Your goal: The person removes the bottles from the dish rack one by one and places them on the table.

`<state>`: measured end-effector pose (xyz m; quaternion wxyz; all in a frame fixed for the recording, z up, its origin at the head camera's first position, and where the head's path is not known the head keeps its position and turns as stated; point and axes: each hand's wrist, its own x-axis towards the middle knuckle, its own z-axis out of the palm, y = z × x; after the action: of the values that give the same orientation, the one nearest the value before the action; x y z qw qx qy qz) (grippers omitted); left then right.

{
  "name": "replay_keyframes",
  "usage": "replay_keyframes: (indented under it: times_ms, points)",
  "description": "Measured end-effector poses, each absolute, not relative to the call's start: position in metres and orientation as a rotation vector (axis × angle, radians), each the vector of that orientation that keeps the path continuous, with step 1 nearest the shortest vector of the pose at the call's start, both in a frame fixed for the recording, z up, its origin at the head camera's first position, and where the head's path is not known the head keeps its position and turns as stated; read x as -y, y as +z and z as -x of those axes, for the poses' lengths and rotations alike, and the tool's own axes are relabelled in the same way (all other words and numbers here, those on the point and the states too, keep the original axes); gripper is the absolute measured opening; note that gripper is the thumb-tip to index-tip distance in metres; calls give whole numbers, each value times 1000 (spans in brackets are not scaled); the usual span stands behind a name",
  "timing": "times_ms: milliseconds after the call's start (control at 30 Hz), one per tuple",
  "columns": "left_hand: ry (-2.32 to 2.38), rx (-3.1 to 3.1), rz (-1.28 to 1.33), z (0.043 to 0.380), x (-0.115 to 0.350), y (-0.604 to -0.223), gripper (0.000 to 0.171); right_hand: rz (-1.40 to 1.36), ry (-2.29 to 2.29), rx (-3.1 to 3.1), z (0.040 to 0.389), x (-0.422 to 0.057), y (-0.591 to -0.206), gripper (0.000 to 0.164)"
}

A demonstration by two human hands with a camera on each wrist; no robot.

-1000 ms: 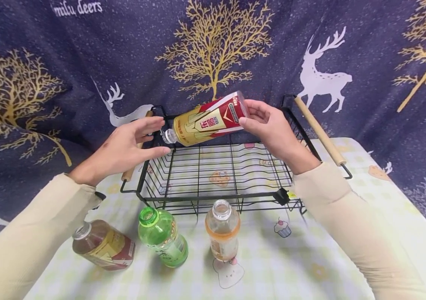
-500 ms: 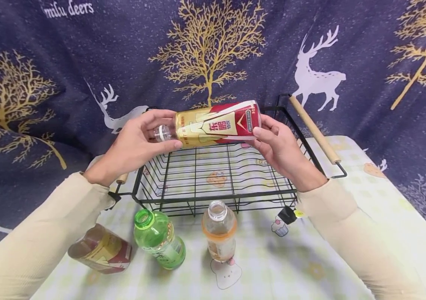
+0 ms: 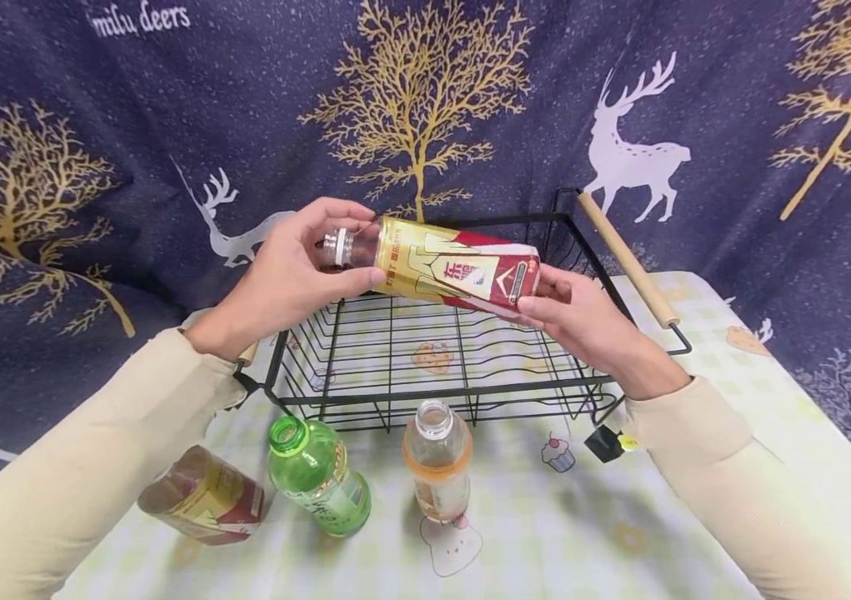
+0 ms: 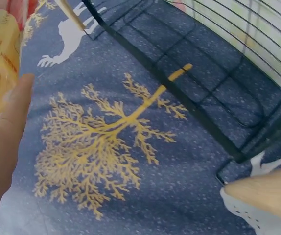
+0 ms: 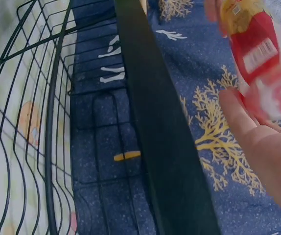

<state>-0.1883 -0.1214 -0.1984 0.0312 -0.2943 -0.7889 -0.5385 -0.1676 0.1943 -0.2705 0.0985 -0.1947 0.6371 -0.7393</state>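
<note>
A clear plastic drink bottle [image 3: 463, 271] with a gold and red label lies sideways between my hands, over the back of a black wire basket [image 3: 433, 392]. Its neck points left and its base dips to the right. My left hand [image 3: 286, 271] grips it round the shoulder, thumb in front and fingers behind. At the base, my right hand [image 3: 590, 325] holds the bottle with thumb and fingers. The right wrist view has the blurred bottle base [image 5: 277, 98] above the right palm. In the left wrist view, the thumb [image 4: 20, 105] lies by the gold label.
Before the basket, a green bottle [image 3: 320, 479] and a clear bottle with an orange band [image 3: 438, 467] stand uncapped. A red-and-gold-labelled bottle [image 3: 207, 496] is partly behind my left sleeve. The basket's wooden handle [image 3: 629, 258] rises at right. A patterned dark cloth [image 3: 245, 100] hangs behind.
My left hand has come onto the bottle's neck and shoulder, from apart with spread fingers. The bottle has tipped so its base is now lower, and my right hand has moved right and down.
</note>
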Motion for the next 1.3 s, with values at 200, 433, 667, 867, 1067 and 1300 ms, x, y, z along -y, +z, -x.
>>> replay_keyframes:
  times_ms: [200,433,667,867,1067,1300]
  points:
    - [-1739,2354,900,186,111,-189,56,568,-1754,-2283,165,-198,-275,59]
    - [-1749,2361,857,188,100,-181,55,621,-1668,-2342,162,-209,-271,63]
    - [-1647,2389,906,190,92,-178,47,700,-1563,-2553,159,-241,-257,49]
    - [-1634,2382,995,190,82,-177,50,530,-1428,-2762,154,-276,-251,44]
    - [-1600,2375,1098,187,71,-173,48,340,-1373,-2885,156,-300,-250,45]
    - [-1623,2417,1252,177,48,-170,49,226,-1310,-2936,162,-314,-253,54]
